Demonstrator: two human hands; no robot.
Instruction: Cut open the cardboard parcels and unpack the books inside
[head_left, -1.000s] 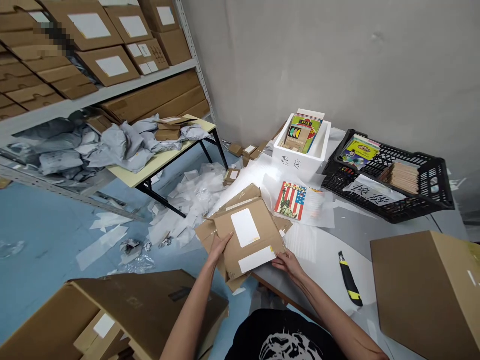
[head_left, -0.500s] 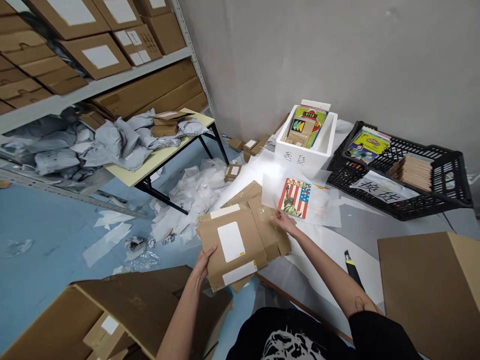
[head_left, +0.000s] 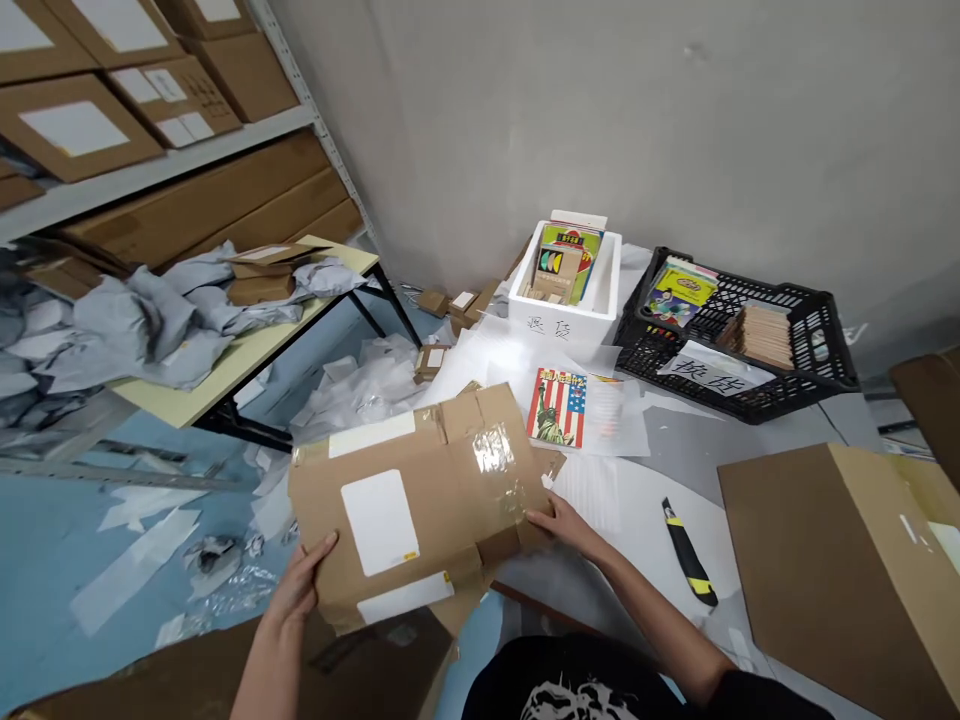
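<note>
Held between both hands is a flattened cardboard box (head_left: 450, 470) with white labels and shiny clear tape on its right end. My left hand (head_left: 296, 580) grips its lower left edge, thumb on top. At the lower right corner, my right hand (head_left: 559, 525) pinches the cardboard. Beyond it on the table lies a book with a flag and statue cover (head_left: 557, 408), resting on white foam sheeting (head_left: 622, 420). A black and yellow box cutter (head_left: 688, 553) lies to the right of my right hand.
A white foam box (head_left: 566, 325) and a black crate (head_left: 739, 400) hold books at the back. An open carton (head_left: 810, 560) stands right; another (head_left: 210, 660) is below left. Grey parcels cover a yellow table (head_left: 187, 400) beside shelving (head_left: 187, 145). Wrapping litters the blue floor.
The cardboard box has come closer and turned, its taped end now facing up more. Both hands moved lower with it. The view has swung to the right.
</note>
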